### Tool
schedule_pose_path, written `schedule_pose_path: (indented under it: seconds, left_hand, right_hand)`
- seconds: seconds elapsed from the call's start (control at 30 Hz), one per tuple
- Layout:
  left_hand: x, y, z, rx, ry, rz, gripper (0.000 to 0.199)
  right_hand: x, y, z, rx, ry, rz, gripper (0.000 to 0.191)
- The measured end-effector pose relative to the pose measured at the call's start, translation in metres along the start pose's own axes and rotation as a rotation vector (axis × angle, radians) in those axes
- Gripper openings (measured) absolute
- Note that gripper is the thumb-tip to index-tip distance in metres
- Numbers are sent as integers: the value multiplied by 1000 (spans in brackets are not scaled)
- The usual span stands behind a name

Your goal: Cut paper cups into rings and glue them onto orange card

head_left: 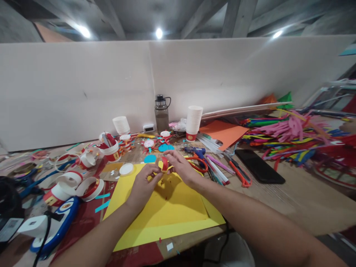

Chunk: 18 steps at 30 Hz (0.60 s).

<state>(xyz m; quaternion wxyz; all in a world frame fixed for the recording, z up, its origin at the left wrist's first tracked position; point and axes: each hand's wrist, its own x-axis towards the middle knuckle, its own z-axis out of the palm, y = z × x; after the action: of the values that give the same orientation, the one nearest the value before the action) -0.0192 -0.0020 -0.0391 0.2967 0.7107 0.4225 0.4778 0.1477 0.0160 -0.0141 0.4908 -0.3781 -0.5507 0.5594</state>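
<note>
Small red piece held in both hands above yellow paper

A small red piece [165, 163] is held between the left hand [143, 183] and the right hand [180, 168], above the yellow sheets [167, 213]. The grip of the left hand is narrow, with the piece pinched at its lower left side. The grip of the right hand is also closed on it, with the fingers bent over from the other side.

The lighter yellow sheet is partly covered by a deeper yellow one, and both are laid on the worktop [303, 209]. A white round lid [126, 169] and a blue disc [150, 158] are seen near their far edge. To the left, cut cup rings [90, 189] are clustered beside a cup holding tools [110, 151].

Behind the hands, a dark bottle [161, 116] and a tall cup stack [194, 122] are stood near the white panel [178, 74]. To the right, a blue glue gun [198, 152], an orange-handled tool [244, 178] and a black phone [260, 166] are laid out, with fuzzy coloured stems [289, 129] heaped beyond.
</note>
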Motion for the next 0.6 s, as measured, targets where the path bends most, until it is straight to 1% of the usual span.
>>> schedule_pose_path:
  seconds: [0.13, 0.23, 0.3, 0.37, 0.43, 0.47, 0.53, 0.57, 0.6]
  left_hand:
    - [1, 0, -2, 133, -58, 75, 7]
    - [1, -1, -3, 219, -99, 167, 7]
    - [1, -2, -5, 246, -59, 215, 9]
    - [3, -6, -6, 209, 54, 221, 24]
    - [6, -13, -7, 94, 129, 162, 47]
    - [8, -17, -7, 10, 118, 107, 57]
    - [11, -25, -6, -181, 26, -43, 69]
    - [11, -28, -5, -278, -11, -121, 70]
    - [11, -29, -4, -365, -37, -190, 66]
  right_hand:
    - [1, 5, 0, -184, 87, -4, 36]
    - [4, 8, -2, -257, 113, 42, 29]
    - [6, 9, -3, -242, 93, 77, 22]
    - [8, 8, -4, -157, 81, 95, 18]
    - [9, 7, -4, -39, 76, 104, 19]
    - [9, 6, -4, 22, 74, 109, 21]
    - [7, 5, -3, 121, 60, 123, 24]
    - [6, 5, -2, 155, 51, 131, 25]
    - [5, 5, -1, 178, 45, 138, 27]
